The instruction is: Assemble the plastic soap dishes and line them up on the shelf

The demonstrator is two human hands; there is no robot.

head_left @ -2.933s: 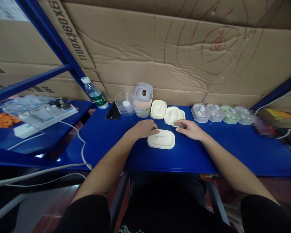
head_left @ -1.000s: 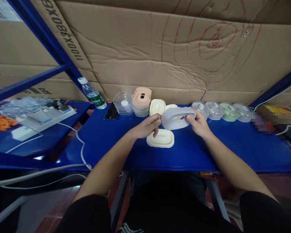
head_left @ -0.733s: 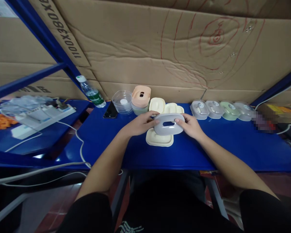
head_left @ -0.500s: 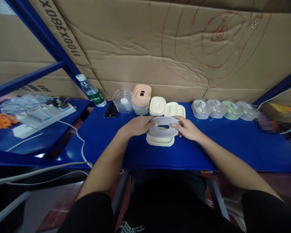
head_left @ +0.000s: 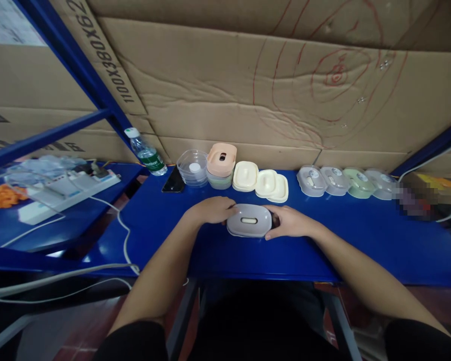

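Observation:
A greyish-lilac lid (head_left: 233, 228) lies over a cream plastic piece on the blue table, just in front of me. Through the lid's middle slot shows the cream piece's raised bar (head_left: 249, 220); the rest of it is mostly covered. My left hand (head_left: 216, 209) grips the lid's left end, its fingertips partly hidden. At the right end, my right hand (head_left: 290, 221) holds the lid between thumb and fingers. Behind them are a stack of cream pieces (head_left: 245, 176) and two overlapping cream pieces (head_left: 278, 188).
Farther back stand peach lids (head_left: 221, 159) on grey-green ones, clear bowls (head_left: 192, 173), a black phone (head_left: 173, 181) and a water bottle (head_left: 148, 156). A row of several lidded boxes (head_left: 336, 180) is at right. A power strip (head_left: 67, 198) and cables lie left. Cardboard (head_left: 203, 90) walls the back.
Both hands have brought the lid down and toward me onto the cream piece, whose bar now shows in the slot. The camera view has tilted up slightly.

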